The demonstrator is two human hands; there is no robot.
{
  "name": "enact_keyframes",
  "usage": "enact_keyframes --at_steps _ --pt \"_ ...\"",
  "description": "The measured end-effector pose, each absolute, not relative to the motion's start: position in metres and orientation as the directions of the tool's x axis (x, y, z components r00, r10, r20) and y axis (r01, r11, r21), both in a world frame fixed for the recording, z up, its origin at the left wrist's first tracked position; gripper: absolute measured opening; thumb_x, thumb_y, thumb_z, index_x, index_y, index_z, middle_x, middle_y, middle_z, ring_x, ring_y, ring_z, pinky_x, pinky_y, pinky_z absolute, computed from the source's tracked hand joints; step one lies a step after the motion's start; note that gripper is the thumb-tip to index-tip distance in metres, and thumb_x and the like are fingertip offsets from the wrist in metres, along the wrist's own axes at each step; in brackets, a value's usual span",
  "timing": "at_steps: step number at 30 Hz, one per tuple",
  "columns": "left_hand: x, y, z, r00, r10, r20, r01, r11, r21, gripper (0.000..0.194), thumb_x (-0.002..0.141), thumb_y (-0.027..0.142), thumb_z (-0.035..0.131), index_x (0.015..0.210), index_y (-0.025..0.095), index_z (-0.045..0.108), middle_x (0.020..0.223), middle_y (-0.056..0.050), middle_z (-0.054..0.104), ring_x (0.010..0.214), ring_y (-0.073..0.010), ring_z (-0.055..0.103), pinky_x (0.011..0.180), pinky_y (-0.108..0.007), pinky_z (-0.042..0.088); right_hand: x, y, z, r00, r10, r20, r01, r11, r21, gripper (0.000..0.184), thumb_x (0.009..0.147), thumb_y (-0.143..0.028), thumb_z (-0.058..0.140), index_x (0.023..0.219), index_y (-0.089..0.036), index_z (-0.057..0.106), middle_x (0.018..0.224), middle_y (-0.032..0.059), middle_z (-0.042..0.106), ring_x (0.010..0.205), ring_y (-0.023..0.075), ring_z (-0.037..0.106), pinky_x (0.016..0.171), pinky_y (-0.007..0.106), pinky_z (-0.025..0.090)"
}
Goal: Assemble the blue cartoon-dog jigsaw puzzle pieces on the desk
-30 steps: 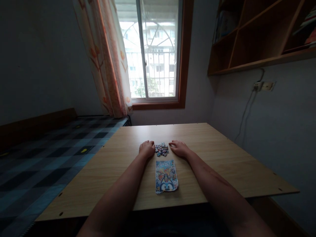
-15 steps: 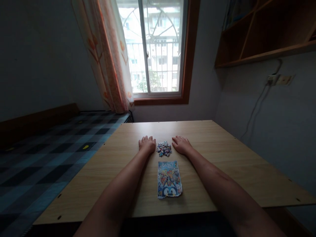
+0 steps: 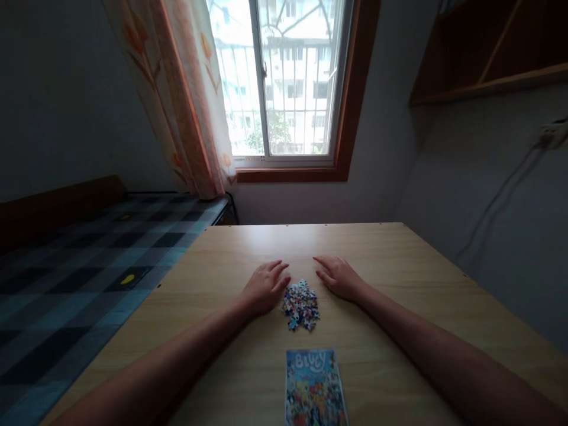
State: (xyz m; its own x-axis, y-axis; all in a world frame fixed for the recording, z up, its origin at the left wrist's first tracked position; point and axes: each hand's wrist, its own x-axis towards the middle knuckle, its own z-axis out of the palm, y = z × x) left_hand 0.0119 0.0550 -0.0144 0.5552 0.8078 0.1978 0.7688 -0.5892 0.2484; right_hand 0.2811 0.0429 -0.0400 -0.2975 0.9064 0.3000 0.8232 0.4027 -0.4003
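Note:
A small heap of jigsaw puzzle pieces (image 3: 302, 305) lies on the wooden table (image 3: 239, 378), between my two hands. Just left of the heap is my left hand (image 3: 265, 286), its fingers stretched out and apart, the thumb side close to the pieces. My right hand (image 3: 339, 277) rests palm down to the right and slightly beyond the heap, fingers extended, holding nothing. Nearer to me lies a colourful picture sheet (image 3: 315, 387) with "Bluey" printed at its top; its lower part is cut off by the frame's bottom edge.
A bed (image 3: 133, 239) with a checked cover stands along the table's left side. Behind the table are a curtain (image 3: 177, 100) and a window (image 3: 297, 89). A wooden shelf (image 3: 488, 83) hangs on the right wall, with a cable (image 3: 501, 195) below it.
The view has moved closer to the table, so the heap and sheet appear larger and lower. Both hands have turned inward, fingertips angled towards each other beyond the heap.

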Motion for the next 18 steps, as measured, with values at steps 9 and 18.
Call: enact_keyframes --at_steps 9,18 --pt "0.051 0.019 -0.009 0.735 0.668 0.122 0.577 -0.709 0.406 0.066 0.093 0.059 0.050 0.147 0.022 0.046 0.154 -0.013 0.043 0.144 -0.0317 0.036 0.121 -0.057 0.023 0.288 0.055 -0.044 -0.210 0.882 0.423 0.681 0.442 -0.584 0.043 0.099 -0.036 0.045 0.135 -0.018 0.058 0.133 0.0134 0.065 0.125 0.0279 0.057 0.108 0.048 0.043" --pt "0.043 0.006 -0.002 0.872 0.486 0.056 0.422 -0.805 0.417 0.073 0.082 0.065 0.062 0.144 0.028 0.049 0.155 -0.013 0.042 0.145 -0.0380 0.034 0.119 -0.060 0.026 0.284 0.043 -0.041 -0.242 0.885 0.398 0.634 0.454 -0.626 0.037 0.097 -0.030 0.050 0.132 -0.023 0.060 0.132 0.0106 0.065 0.129 0.0290 0.054 0.110 0.053 0.040"
